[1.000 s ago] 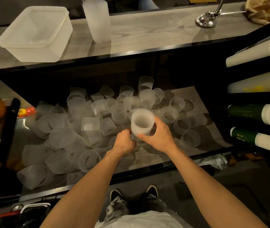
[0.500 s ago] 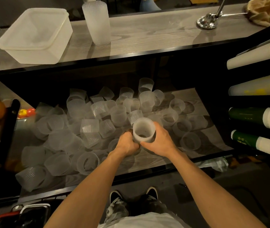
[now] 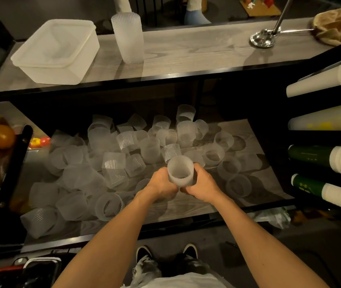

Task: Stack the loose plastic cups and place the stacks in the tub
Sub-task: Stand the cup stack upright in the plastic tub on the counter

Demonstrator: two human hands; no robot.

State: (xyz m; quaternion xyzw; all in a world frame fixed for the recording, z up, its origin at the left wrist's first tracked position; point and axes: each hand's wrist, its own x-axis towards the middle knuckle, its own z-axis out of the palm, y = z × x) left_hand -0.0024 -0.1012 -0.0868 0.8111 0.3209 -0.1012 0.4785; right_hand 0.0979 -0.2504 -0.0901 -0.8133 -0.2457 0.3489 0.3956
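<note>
While loose cups lie all over low shelf, left hand and right hand both grip one cup, mouth up. Tub sits on top counter, tall stack just beside it.

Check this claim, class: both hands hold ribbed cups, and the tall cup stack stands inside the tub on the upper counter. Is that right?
No. The head view shows the tall cup stack standing beside the tub on the upper counter, not inside it.
</note>
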